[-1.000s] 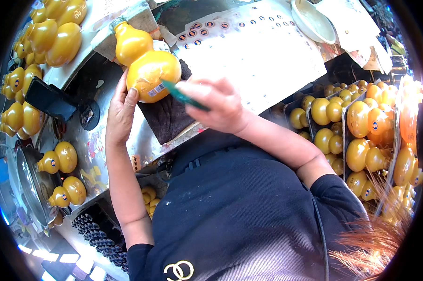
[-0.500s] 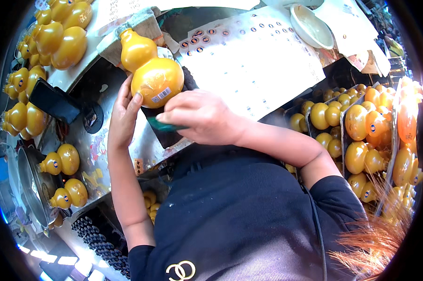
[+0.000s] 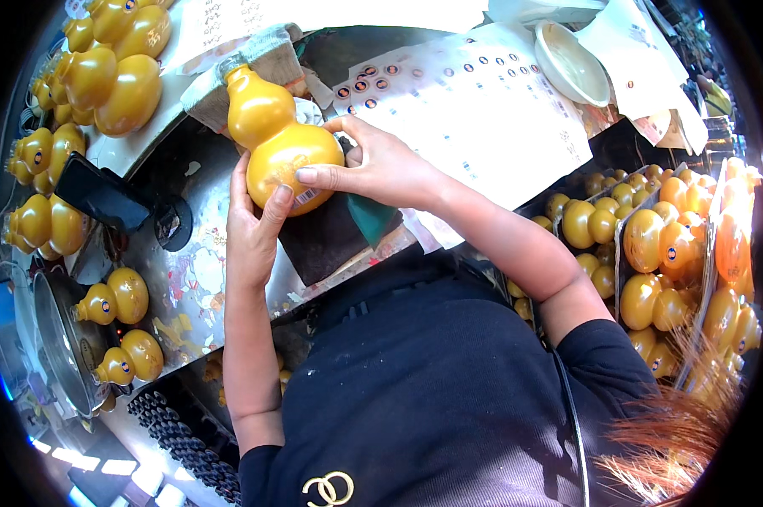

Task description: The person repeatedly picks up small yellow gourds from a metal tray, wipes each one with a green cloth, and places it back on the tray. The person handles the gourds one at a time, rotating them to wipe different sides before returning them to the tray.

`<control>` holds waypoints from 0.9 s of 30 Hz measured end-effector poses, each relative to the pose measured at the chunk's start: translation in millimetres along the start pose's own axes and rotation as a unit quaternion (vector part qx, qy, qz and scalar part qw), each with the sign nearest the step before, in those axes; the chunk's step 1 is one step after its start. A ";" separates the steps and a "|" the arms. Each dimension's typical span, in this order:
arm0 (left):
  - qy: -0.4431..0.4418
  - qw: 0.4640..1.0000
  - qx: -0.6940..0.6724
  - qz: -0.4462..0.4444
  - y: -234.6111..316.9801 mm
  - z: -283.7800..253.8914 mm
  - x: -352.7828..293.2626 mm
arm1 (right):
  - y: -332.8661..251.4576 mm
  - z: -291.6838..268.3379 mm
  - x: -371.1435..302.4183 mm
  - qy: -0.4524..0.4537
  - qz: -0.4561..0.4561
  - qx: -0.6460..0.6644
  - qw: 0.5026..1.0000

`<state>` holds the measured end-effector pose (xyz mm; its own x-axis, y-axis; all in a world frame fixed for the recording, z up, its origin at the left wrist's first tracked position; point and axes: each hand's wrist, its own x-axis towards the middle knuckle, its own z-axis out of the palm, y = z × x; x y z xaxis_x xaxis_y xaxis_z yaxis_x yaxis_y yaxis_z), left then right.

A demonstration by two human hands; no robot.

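Note:
A glossy yellow gourd-shaped bottle [image 3: 290, 152] lies tilted over the work table, its neck toward the grey cloth [image 3: 250, 72]. My left hand [image 3: 253, 232] cups its wide lower bulb from the left, thumb on top. From the right, my right hand [image 3: 390, 165] grips the same bulb, its thumb beside a small white label [image 3: 305, 197]. Below the right hand a flat green piece [image 3: 369, 218] sits over the dark mat [image 3: 318, 249]. Whether fingers hidden by that hand touch the green piece, I cannot tell.
Sticker sheets [image 3: 483, 110] spread right of the bottle, with a pale bowl [image 3: 571, 63] beyond. A phone on a stand [image 3: 103, 193] is at left. Several more gourd bottles [image 3: 128, 294] stand at left, and others fill a divided crate [image 3: 643, 237] at right.
My right hand has moved from the green piece's edge onto the bottle's bulb, its thumb beside the label. The bottle and left hand have shifted slightly right and down.

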<state>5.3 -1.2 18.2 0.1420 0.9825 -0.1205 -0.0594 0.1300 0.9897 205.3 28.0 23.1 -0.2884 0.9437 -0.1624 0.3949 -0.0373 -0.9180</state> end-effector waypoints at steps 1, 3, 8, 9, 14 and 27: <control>-0.002 1.000 -0.002 -0.002 -0.6 -0.2 -0.5 | 1.1 1.0 -1.0 -0.006 0.005 0.035 0.999; -0.002 1.000 -0.018 -0.002 -3.5 -0.6 -1.6 | -1.6 -0.3 -2.6 -0.023 0.020 0.060 0.998; -0.004 0.999 -0.041 -0.012 -4.9 -4.5 0.9 | 5.0 -3.8 1.6 -0.045 0.035 0.113 0.992; -0.010 0.998 -0.055 -0.017 -2.1 -6.7 1.6 | 7.4 -6.5 5.8 -0.038 0.032 0.104 0.993; 0.016 1.000 -0.011 -0.018 1.9 -2.3 9.2 | -10.5 -8.9 11.4 -0.048 0.021 -0.069 0.996; 0.024 0.999 -0.046 -0.014 -3.8 4.0 6.7 | 1.0 -0.4 9.5 -0.072 0.025 0.039 0.996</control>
<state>10.4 4.4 13.9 0.0979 0.9834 -0.1531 -0.1471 0.1664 0.9750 203.3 37.0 20.8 -0.3945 0.8829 -0.2547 0.3447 -0.1148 -0.9317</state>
